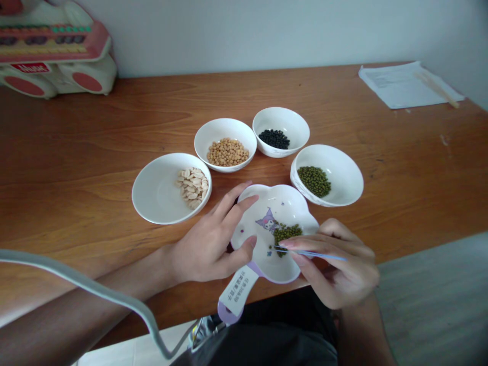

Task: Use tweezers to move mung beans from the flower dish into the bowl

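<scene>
A white cloud-shaped dish (pixel 259 203) with a purple handle and a cartoon print lies at the table's front edge. Green mung beans (pixel 286 233) are heaped in its right half. My left hand (pixel 219 239) rests at the dish's left rim, fingers spread, thumb over the inside. Pinched between the fingers of my right hand (pixel 339 259) is a pair of tweezers (pixel 320 254), blue toward the back, with its tips among the beans. Just beyond stands a white bowl (pixel 346 178) holding more mung beans (pixel 314 181).
Nearby are white bowls of pale flat seeds (pixel 193 187), yellow soybeans (pixel 227 152) and black beans (pixel 274 138). A toy keyboard (pixel 57 51) stands back left; papers (pixel 404 84) with a thin stick lie back right. A grey cable (pixel 95 290) crosses the lower left.
</scene>
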Available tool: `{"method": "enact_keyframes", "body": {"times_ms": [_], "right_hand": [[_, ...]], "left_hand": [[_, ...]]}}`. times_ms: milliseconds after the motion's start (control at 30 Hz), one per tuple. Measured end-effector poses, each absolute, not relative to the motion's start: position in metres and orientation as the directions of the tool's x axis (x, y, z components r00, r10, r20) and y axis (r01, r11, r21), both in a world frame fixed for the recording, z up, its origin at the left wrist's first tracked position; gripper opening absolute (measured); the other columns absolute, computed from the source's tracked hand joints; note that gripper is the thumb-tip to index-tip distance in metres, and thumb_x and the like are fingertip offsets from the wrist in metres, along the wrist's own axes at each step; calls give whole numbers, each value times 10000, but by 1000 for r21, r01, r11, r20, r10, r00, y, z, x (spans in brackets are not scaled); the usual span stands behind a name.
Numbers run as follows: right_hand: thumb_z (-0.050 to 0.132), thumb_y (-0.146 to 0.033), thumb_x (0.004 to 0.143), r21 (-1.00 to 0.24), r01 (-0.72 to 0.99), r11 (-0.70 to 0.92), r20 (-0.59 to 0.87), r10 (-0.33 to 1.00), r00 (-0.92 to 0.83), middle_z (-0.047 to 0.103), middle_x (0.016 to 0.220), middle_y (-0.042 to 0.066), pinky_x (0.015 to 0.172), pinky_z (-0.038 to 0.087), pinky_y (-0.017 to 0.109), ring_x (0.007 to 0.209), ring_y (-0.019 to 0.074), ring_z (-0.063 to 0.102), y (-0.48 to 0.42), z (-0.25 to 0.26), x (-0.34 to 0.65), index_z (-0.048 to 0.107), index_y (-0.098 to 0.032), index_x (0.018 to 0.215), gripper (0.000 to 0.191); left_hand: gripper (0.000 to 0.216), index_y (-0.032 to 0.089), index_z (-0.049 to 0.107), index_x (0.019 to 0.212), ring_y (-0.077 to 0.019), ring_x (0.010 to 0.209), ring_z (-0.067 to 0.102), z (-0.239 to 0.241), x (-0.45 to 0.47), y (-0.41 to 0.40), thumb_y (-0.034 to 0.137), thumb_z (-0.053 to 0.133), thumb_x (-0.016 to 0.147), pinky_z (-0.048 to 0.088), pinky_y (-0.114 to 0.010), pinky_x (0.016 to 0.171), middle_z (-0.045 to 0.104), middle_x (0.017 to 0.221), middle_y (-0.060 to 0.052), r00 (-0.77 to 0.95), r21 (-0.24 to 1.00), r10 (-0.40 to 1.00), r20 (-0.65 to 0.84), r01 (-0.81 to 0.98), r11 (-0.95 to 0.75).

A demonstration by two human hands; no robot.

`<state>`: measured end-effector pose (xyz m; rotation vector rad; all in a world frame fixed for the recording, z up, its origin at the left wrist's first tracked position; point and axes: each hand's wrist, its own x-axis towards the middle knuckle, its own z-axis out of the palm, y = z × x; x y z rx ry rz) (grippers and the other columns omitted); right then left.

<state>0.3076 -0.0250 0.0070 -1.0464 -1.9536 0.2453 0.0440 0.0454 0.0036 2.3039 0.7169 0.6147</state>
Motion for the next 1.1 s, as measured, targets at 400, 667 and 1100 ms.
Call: {"method": "enact_keyframes", "body": {"times_ms": [400, 667, 1100], "right_hand": [[757, -50, 909, -523, 575, 629, 621, 743, -248, 876, 981, -4, 573, 528, 323, 652, 133, 698, -25, 7, 308, 771, -222, 1124, 276], [728, -45, 909, -540, 565, 623, 619, 749, -234, 866, 926, 0, 609, 522, 332, 667, 131, 732, -26, 10, 307, 756, -197, 1067, 220], [735, -39, 911, -526, 560, 640, 617, 740, -266, 870, 982, 8, 637, 527, 334, 736, 133, 748, -27, 6, 310, 761, -188, 1084, 230]], "left_hand": [[658, 159, 298, 1667, -374, 1706, 301, 3, 43, 45, 295, 590, 1092, 379, -567, 1374, 275, 1781, -267, 743, 685, 631, 223, 341, -644], [650, 135, 318, 1658, -381, 1704, 299, 4, 43, 47, 284, 596, 1089, 374, -554, 1378, 305, 1768, -273, 744, 680, 624, 238, 331, -654], [650, 124, 314, 1662, -376, 1706, 288, 3, 45, 46, 268, 590, 1091, 374, -558, 1379, 310, 1764, -276, 747, 673, 615, 251, 321, -666]]}}
